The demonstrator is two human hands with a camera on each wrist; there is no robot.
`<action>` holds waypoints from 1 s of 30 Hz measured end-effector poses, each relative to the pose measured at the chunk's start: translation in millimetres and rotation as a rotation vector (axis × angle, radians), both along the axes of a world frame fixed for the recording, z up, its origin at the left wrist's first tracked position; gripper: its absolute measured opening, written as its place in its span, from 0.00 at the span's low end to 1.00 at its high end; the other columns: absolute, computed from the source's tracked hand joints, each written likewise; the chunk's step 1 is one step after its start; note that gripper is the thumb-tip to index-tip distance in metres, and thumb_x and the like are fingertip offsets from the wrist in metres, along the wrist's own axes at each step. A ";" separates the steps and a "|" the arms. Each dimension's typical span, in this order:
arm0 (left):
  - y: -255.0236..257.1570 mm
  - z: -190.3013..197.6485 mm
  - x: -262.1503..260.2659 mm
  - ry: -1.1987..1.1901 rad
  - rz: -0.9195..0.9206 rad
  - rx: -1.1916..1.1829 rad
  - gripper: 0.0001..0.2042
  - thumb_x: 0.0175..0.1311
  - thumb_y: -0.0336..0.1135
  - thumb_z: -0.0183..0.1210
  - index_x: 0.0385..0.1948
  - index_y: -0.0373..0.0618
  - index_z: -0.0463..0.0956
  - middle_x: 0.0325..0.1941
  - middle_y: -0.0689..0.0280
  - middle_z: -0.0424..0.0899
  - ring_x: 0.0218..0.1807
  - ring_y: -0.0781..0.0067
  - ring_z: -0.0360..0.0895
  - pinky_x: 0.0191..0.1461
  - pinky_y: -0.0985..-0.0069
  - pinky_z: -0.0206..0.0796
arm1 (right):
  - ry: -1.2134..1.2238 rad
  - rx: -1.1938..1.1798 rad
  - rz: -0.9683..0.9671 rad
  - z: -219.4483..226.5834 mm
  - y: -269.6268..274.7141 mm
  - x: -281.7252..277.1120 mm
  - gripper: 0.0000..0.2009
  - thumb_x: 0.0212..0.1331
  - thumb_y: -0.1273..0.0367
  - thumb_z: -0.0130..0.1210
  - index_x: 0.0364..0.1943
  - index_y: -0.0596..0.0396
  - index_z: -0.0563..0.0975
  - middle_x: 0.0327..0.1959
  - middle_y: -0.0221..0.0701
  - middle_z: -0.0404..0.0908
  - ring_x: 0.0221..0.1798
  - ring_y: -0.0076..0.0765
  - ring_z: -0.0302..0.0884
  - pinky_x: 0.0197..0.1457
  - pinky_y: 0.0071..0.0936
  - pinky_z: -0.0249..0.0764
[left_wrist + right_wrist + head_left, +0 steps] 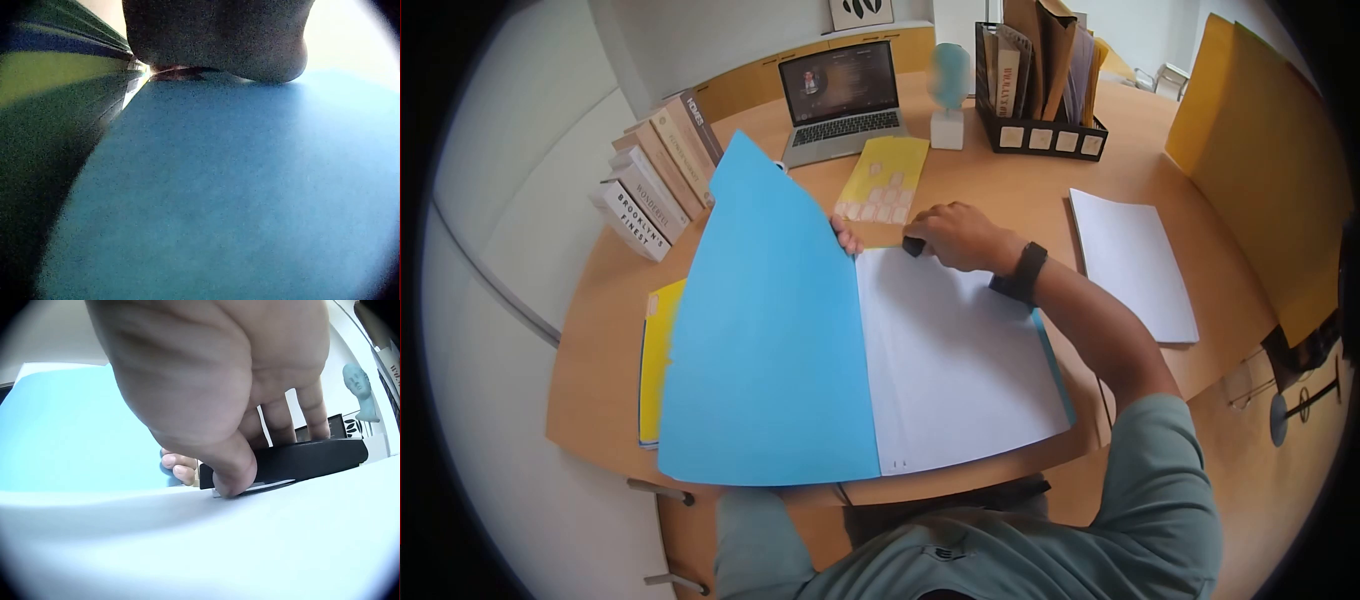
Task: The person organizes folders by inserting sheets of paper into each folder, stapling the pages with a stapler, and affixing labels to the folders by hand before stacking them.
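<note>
A blue folder (770,330) lies open on the desk, its left cover raised and white paper (970,370) on its right side. Two small staple marks show near the paper's bottom edge. My left hand (847,236) is mostly behind the raised cover, fingertips curled over its inner edge near the top of the fold. In the left wrist view that hand (215,40) is dark against the blue cover. With fingers and thumb, my right hand (965,237) grips a black stapler (300,461) at the paper's top edge, beside the left fingertips.
Upright books (655,175) and yellow folders (662,320) are at left. A laptop (840,100), yellow patterned sheet (885,180), teal bust (949,80) and black file holder (1050,137) stand behind. To the right lie a paper stack (1135,265) and a large yellow panel (1260,170).
</note>
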State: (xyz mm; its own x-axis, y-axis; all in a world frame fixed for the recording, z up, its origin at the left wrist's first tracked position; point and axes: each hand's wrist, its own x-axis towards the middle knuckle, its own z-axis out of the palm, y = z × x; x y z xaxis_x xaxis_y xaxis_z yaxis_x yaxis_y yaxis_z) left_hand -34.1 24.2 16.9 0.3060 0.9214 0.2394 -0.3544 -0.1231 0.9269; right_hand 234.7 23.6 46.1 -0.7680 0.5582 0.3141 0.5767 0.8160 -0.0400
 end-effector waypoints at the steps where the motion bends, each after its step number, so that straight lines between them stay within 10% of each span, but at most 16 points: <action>1: -0.2 0.7 1.1 0.001 0.002 -0.002 0.13 0.71 0.42 0.51 0.29 0.43 0.72 0.25 0.72 0.70 0.30 0.81 0.67 0.32 0.80 0.61 | -0.013 -0.036 0.006 6.0 0.7 1.6 0.08 0.51 0.76 0.61 0.36 0.53 0.82 0.38 0.35 0.85 0.44 0.45 0.82 0.49 0.38 0.75; 19: 7.4 -3.0 1.3 0.057 0.141 0.006 0.14 0.71 0.43 0.51 0.28 0.43 0.72 0.24 0.72 0.70 0.29 0.82 0.66 0.32 0.80 0.60 | 0.038 -0.005 -0.444 -7.8 98.3 76.7 0.10 0.51 0.73 0.61 0.39 0.48 0.84 0.42 0.40 0.85 0.52 0.51 0.80 0.56 0.43 0.74; 25: -15.4 1.9 27.6 0.478 0.559 0.181 0.12 0.69 0.40 0.51 0.30 0.41 0.73 0.26 0.72 0.70 0.30 0.83 0.64 0.32 0.78 0.58 | 0.294 0.029 -0.431 -25.2 98.4 103.3 0.12 0.53 0.74 0.57 0.42 0.60 0.83 0.45 0.46 0.85 0.52 0.57 0.80 0.55 0.44 0.76; 30: -11.2 -13.2 11.8 0.810 0.740 0.291 0.15 0.62 0.41 0.58 0.40 0.37 0.78 0.29 0.59 0.80 0.34 0.67 0.78 0.42 0.70 0.71 | 0.530 -0.173 -0.395 11.8 99.9 120.9 0.15 0.57 0.72 0.57 0.46 0.66 0.80 0.36 0.44 0.85 0.40 0.42 0.84 0.43 0.35 0.78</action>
State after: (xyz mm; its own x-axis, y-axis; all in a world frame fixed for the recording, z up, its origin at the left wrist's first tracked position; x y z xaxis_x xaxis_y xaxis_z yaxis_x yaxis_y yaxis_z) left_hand -22.2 12.9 3.7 -0.1285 0.8818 0.4538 0.5862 -0.3015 0.7519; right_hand 355.6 123.5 57.9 -0.2628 0.8412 0.4726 0.6965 0.5044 -0.5104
